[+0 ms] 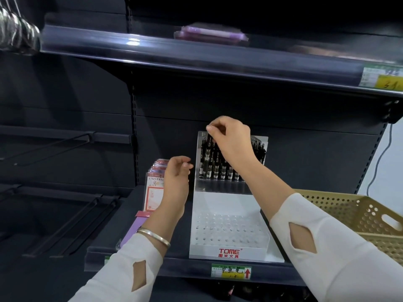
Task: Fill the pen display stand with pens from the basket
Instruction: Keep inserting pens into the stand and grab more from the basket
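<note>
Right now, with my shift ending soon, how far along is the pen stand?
Done: the stand's raised back tier holds rows of black pens. In hand: the right hand pinches the top of a pen at that tier's left end; the left hand hovers nearby, holding nothing. Left: the front tier's holes all look empty. The basket's inside is out of view.

Dark grey metal shop shelving [65, 94] fills the view. An upper shelf [196, 59] crosses overhead, its clear front rail catching a white glare, with a yellow and green price label [381, 78] at its right end. A slotted upright [133, 127] runs down the back panel. Bare wire brackets [91, 225] jut out at left. At the right edge, a dark cable [390, 136] hangs against a white wall [394, 171].
</note>
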Motion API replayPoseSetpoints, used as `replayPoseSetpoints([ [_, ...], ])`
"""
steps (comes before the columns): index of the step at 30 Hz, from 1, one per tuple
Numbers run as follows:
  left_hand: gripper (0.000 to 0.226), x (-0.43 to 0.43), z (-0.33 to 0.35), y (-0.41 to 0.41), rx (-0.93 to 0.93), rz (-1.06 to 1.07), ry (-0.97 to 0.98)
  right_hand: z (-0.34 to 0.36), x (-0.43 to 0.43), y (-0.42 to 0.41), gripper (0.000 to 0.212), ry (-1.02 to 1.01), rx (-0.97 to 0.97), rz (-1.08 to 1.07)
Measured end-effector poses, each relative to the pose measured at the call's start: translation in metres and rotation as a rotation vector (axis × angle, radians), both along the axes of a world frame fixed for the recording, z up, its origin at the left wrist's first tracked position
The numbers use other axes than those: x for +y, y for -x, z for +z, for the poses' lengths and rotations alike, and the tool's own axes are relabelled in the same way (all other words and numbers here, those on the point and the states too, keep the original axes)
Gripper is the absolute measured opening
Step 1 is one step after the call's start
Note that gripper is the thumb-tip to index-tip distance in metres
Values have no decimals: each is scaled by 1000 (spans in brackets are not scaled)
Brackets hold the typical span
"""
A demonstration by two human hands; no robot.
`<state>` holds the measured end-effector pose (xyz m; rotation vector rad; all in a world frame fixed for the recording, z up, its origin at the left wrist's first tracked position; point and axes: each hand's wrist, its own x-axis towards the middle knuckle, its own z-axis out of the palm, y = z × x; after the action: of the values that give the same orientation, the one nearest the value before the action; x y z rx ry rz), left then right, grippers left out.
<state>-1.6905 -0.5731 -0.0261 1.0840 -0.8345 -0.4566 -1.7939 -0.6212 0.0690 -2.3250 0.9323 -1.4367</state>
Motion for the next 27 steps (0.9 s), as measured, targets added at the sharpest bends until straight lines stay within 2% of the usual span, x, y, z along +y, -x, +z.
replayPoseSetpoints([
  [10, 23, -6, -3, -1, -180, 50, -89, 4, -6, -13, 15, -74, 32, -50],
  [16, 21, -18, -5, -2, -282, 53, -131, -5, -13, -17, 11, -44, 139, -129],
  [20, 17, -29, -12, -3, -359, 100, -169, -13, -22, -18, 17, 51, 285, -295],
  [27, 15, -39, -20, -4, -440, 221, -237, -15, -33, -17, 21, 18, 340, -339],
])
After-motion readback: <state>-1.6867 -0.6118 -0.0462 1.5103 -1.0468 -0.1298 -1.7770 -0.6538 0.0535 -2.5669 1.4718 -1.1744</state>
